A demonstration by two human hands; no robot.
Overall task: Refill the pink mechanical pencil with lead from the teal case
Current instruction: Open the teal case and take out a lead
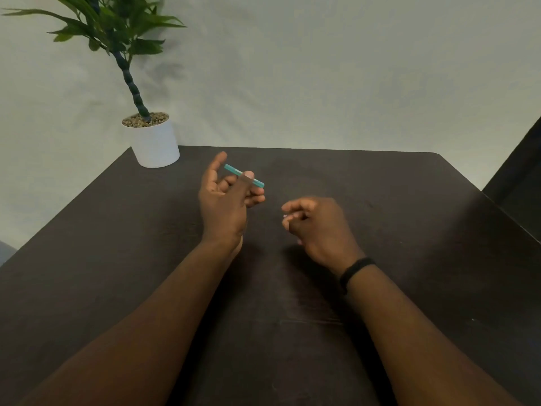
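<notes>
My left hand (225, 206) is raised above the dark table (380, 230) and pinches the slim teal lead case (234, 170) between thumb and fingers. The case lies nearly level, slanting down to the right, and the index finger points up beside it. To the right, my right hand (316, 227) is curled into a loose fist, about a hand's width away. Small pink bits of the pink mechanical pencil (284, 215) peek out at the fingertips and under the palm. The rest of the pencil is hidden inside the fist.
A white pot (155, 145) with a green plant stands at the table's far left corner. A black band (355, 271) circles my right wrist. A dark chair or furniture edge (518, 177) rises at the right, and a pale wall stands behind the table.
</notes>
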